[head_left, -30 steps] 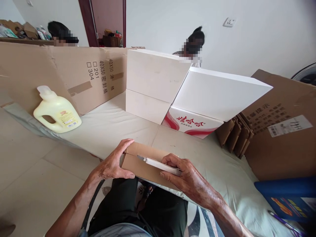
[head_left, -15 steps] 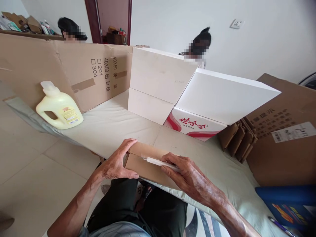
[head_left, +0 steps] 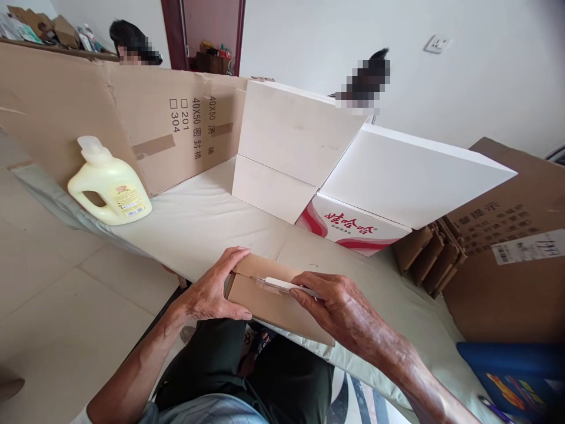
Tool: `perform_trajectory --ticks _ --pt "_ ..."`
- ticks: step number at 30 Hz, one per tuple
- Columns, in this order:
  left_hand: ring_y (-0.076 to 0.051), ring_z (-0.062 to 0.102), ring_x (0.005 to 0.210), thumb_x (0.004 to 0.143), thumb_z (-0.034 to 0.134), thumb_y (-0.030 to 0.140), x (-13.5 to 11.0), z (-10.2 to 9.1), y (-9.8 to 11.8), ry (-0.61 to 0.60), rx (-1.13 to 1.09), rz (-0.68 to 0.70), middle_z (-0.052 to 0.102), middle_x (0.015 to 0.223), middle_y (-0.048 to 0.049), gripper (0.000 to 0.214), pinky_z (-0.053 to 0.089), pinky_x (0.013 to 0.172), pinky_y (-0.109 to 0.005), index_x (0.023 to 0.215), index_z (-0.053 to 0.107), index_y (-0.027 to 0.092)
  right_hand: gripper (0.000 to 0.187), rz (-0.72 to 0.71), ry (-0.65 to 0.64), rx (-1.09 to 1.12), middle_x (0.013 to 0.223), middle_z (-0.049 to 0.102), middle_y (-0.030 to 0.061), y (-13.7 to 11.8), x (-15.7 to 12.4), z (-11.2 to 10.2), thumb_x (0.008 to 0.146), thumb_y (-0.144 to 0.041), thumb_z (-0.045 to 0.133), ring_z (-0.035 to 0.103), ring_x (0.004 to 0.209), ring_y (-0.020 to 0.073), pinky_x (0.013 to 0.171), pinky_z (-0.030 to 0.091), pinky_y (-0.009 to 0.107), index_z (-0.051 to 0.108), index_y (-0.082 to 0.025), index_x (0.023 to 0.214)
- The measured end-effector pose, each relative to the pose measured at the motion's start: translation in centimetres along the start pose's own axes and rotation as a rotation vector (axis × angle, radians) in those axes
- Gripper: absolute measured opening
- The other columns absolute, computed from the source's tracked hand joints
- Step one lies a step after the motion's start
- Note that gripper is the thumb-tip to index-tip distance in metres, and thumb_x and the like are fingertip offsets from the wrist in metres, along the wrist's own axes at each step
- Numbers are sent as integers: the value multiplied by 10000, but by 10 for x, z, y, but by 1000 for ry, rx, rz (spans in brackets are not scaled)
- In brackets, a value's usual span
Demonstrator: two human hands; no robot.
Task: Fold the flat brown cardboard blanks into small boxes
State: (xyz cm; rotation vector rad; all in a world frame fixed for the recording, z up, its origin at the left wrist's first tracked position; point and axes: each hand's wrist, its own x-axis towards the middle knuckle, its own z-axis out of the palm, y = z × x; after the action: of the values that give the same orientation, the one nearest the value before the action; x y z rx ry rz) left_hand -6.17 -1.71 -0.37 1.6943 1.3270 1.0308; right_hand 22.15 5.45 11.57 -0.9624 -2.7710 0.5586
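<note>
A small brown cardboard box (head_left: 265,300) lies at the near edge of the cloth-covered surface, in front of my knees. My left hand (head_left: 216,288) grips its left end, thumb on the near side and fingers on the far side. My right hand (head_left: 329,297) is closed around a slim white utility knife (head_left: 282,284), held nearly flat along the seam on the box's top. A strip of clear tape (head_left: 267,287) shows by the knife's front end. The blade itself is hard to make out.
A pale yellow detergent jug (head_left: 128,200) stands at the left before a large carton (head_left: 154,118). White boxes (head_left: 300,135) are stacked behind, one red-and-white (head_left: 353,227). Folded cardboard (head_left: 430,253) and a blue package (head_left: 512,377) are at right. Two people (head_left: 132,44) are beyond.
The knife's tip has moved slightly right along the seam, and clear tape now shows more plainly beneath it. My left hand keeps its grip. The whole view has shifted slightly.
</note>
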Motion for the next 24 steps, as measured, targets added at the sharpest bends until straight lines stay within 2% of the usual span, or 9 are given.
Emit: perform_trajectory --ticks 6,10,15,20,24 --pt "-423 368 1608 696 968 470 -1 3 -9 8 -20 31 298 1768 -121 1189 381 1318 -597 1693 334 337 377 -17 -11 -24 830 686 28 -1 -3 -4 1166 -426 464 558 671 161 654 340 312 731 -203 1020" --pt "-428 337 1625 695 967 460 -3 1 -4 -2 -35 3 266 1786 -119 1209 356 1331 -598 1705 312 340 385 -27 -21 -64 819 678 26 -1 -3 -6 1169 -422 461 546 656 158 647 327 316 718 -201 987" --pt "-425 375 1603 705 956 449 -2 0 -2 -9 -32 -20 274 1781 -132 1208 371 1321 -597 1707 294 325 397 -61 -36 -103 790 666 21 0 -2 -10 1175 -400 450 531 640 150 638 304 316 684 -203 922" --pt "-423 334 1627 700 964 447 -2 1 -5 -1 -33 32 300 1761 -128 1134 354 1331 -590 1660 374 326 389 -82 -31 -126 785 669 18 0 -1 -12 1176 -375 451 517 628 143 634 299 315 682 -199 917" --pt "-397 384 1591 712 953 433 -1 -2 3 -36 -28 22 363 1693 -127 1061 391 1312 -579 1626 429 313 396 -89 -22 -148 789 673 26 -1 -1 -12 1175 -370 449 531 634 145 639 306 311 687 -197 910"
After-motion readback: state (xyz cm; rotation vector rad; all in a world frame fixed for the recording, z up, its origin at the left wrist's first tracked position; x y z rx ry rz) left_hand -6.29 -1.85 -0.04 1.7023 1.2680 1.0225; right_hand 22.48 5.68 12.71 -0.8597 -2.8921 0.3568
